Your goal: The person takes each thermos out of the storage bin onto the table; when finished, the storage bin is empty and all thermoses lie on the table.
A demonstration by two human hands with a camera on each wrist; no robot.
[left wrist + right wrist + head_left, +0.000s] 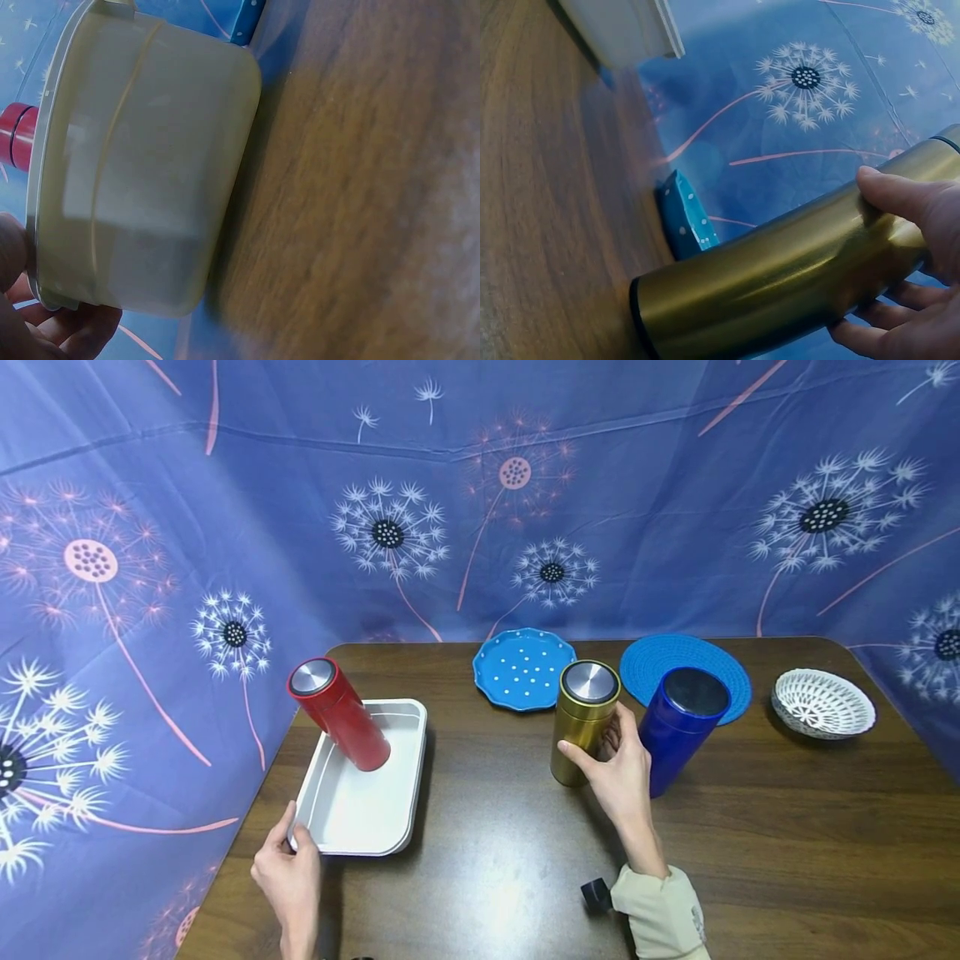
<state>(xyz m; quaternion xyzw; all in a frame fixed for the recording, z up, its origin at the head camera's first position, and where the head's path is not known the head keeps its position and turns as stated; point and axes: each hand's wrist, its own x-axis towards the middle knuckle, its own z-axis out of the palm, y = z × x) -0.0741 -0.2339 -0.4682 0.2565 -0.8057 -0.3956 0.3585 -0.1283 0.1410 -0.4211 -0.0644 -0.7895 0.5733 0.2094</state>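
In the head view my left hand (288,870) holds the near left corner of a white plastic tub (363,818), thumb on the rim and fingers below it in the left wrist view. A red thermos bottle (351,727) with a steel lid stands inside the tub, tilted in the head view. My right hand (621,772) grips a gold thermos bottle (573,731) from its right side, thumb across the front. The right wrist view shows the gold bottle's dark base close over the wooden table. Right beside that hand stands a blue thermos bottle (678,735) with a dark lid.
Behind the gold bottle lies a blue polka-dot plate (517,668). A round blue placemat (652,656) lies behind the blue bottle, and a white woven-pattern bowl (822,706) sits at the far right. Patterned blue cloth (300,527) borders the brown table (480,827) at the back and left.
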